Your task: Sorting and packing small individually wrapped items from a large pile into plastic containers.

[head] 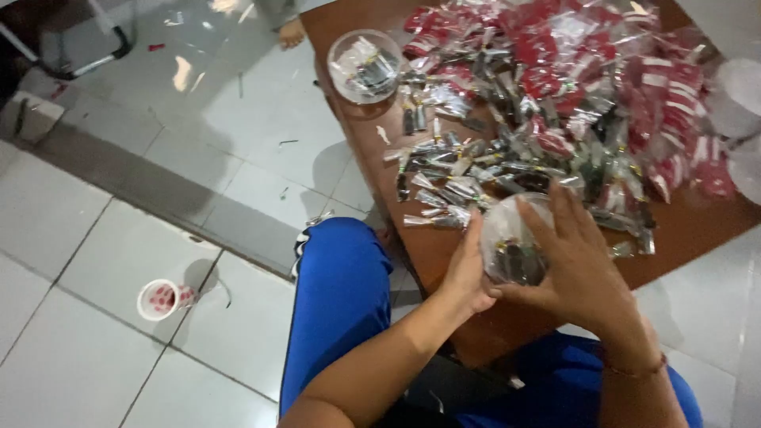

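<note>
Left hand (468, 273) and right hand (583, 265) cupped around a clear plastic container (514, 247), fingers curled against its sides, above the near edge of the low brown table (697, 226). Just beyond, a heap of small sealed packets (555, 95); far left on the table, a second clear container (365, 65). On the floor, left, a tipped paper cup (162, 299).

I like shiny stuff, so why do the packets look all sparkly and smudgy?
In the head view, light glints off the heap of clear and red plastic packets on the brown wooden table, and the far right edge washes out white. The left hand and right hand, around a clear round plastic container, look slightly motion-blurred.
</note>
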